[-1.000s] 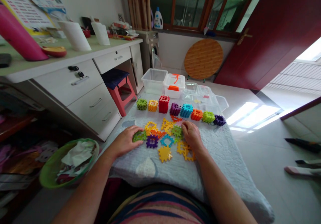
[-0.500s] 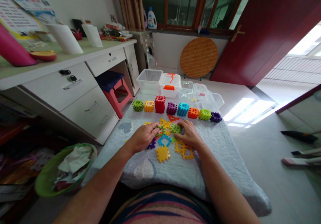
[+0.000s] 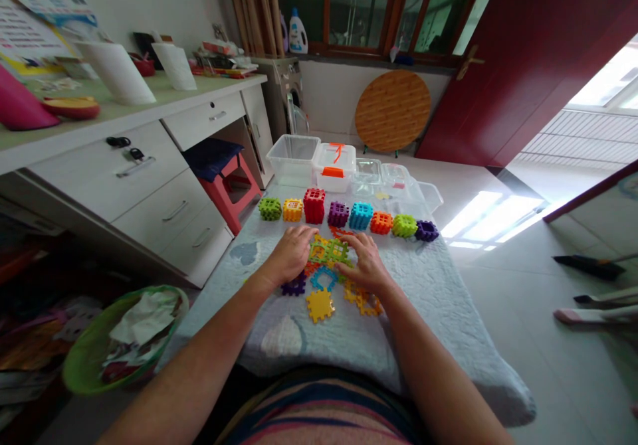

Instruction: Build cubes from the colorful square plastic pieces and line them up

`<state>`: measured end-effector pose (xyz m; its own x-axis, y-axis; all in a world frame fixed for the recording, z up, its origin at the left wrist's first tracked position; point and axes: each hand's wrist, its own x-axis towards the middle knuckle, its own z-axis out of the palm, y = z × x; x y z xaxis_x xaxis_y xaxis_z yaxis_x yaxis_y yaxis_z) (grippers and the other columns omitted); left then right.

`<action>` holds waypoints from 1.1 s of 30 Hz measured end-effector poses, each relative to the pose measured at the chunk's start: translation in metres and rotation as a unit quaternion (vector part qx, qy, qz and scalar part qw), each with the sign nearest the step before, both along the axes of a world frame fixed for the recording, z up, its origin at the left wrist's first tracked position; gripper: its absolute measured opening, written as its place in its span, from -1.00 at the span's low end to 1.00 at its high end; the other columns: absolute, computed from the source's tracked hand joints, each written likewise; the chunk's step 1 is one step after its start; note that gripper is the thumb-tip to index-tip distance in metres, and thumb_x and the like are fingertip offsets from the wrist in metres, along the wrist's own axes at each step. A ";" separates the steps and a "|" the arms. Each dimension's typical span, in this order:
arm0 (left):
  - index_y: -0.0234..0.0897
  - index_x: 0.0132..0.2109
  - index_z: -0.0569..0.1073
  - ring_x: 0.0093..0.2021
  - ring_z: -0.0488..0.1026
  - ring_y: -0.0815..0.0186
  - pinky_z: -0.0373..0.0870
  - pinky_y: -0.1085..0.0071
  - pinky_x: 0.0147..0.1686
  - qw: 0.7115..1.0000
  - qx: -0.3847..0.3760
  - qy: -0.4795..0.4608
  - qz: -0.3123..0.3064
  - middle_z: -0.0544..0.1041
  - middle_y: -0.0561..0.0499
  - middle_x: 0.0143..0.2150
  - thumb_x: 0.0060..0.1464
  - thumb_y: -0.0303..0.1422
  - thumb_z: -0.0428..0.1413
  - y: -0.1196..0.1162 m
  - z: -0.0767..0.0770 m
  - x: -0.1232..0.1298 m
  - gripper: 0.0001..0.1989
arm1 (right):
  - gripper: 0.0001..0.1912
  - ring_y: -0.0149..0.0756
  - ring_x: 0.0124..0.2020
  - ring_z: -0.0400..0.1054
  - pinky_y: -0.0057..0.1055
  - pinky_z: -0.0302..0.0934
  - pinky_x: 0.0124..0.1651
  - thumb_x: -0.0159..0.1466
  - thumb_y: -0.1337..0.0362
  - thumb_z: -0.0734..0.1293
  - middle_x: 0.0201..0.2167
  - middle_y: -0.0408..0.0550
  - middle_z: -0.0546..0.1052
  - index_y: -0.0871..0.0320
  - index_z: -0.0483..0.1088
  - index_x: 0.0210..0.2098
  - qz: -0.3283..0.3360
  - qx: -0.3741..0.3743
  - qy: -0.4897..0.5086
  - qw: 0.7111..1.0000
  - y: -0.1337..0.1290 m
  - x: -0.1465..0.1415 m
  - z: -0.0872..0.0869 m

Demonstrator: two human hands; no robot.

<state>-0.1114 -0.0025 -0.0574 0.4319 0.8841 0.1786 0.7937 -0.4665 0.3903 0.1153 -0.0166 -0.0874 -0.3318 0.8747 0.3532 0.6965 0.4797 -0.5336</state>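
My left hand (image 3: 292,254) grips the left edge of a green interlocking puzzle tile (image 3: 318,252). A second green tile (image 3: 339,250) is held by my right hand (image 3: 366,262), its thumb and fingers around the right side. The two tiles meet edge to edge; whether their teeth are locked I cannot tell. Beneath and around them lie loose tiles: a blue frame (image 3: 323,279), a solid yellow square (image 3: 319,306), a purple tile (image 3: 294,285) partly under my left hand, and yellow-orange frames (image 3: 367,303) below my right hand.
Behind my hands stands a row of assembled tile cubes, among them a red block (image 3: 314,206) and a blue cube (image 3: 361,216). An open clear bin (image 3: 294,159) and a lidded clear box (image 3: 335,167) stand at the far edge of the cloth-covered table (image 3: 428,339).
My hands have come closer together, bringing the two green tiles from apart to edge against edge. The view has shifted slightly.
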 end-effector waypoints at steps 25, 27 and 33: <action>-0.29 0.04 0.44 -0.02 0.39 0.01 0.31 0.16 0.02 0.992 -0.018 0.123 -0.037 0.48 -0.19 -0.07 -0.05 -0.31 0.19 0.005 0.000 0.005 -0.55 | -0.75 -0.13 -0.09 0.33 -0.18 0.17 0.03 0.22 0.31 0.34 -0.17 0.00 0.55 0.13 0.44 -0.08 0.044 0.001 0.003 0.999 0.002 -0.007 -0.007; -0.28 0.01 0.45 -0.03 0.39 0.01 0.32 0.16 0.00 0.990 -0.012 0.138 -0.024 0.48 -0.18 -0.08 -0.05 -0.28 0.20 0.004 0.002 0.006 -0.56 | -0.77 -0.13 -0.10 0.33 -0.18 0.17 0.02 0.24 0.31 0.33 -0.17 0.01 0.56 0.13 0.46 -0.10 0.056 0.002 0.001 0.998 -0.001 -0.011 -0.007; -0.26 -0.03 0.46 -0.05 0.40 0.02 0.32 0.17 -0.04 0.989 -0.010 0.148 -0.018 0.49 -0.17 -0.10 -0.08 -0.26 0.23 0.002 0.005 0.009 -0.58 | -0.76 -0.15 -0.14 0.33 -0.19 0.19 0.00 0.24 0.34 0.32 -0.20 0.00 0.58 0.10 0.47 -0.10 0.068 0.004 0.009 0.998 -0.005 -0.016 -0.008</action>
<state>-0.1022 0.0000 -0.0525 0.4936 0.8694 0.0222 0.8576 -0.4908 0.1539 0.0990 -0.0217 -0.0954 -0.4410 0.8186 0.3680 0.6142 0.5743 -0.5412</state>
